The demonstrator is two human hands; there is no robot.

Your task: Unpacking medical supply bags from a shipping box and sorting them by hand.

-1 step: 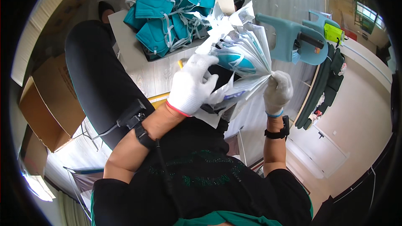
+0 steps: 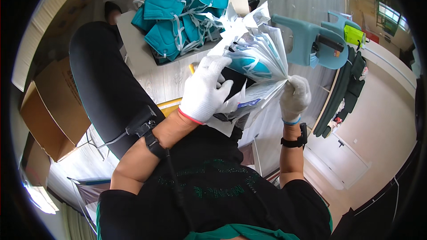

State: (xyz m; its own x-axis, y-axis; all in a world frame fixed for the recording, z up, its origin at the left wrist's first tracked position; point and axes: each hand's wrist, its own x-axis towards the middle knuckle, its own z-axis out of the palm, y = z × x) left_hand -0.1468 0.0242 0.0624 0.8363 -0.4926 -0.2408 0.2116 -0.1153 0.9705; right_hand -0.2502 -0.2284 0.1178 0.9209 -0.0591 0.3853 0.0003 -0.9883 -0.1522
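Head view: left hand (image 2: 203,90) and right hand (image 2: 294,97), white-gloved, both closed on a fanned bundle of clear mask pouches (image 2: 260,60) above the worktop (image 2: 167,78). Teal respirator masks (image 2: 178,18) are piled beyond; teal chair (image 2: 307,40) right. Step, judged: sorting pouches.

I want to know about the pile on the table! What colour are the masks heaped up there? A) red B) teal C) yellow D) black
B: the masks heaped on the table, beyond the gloved left hand, are teal with pale straps.
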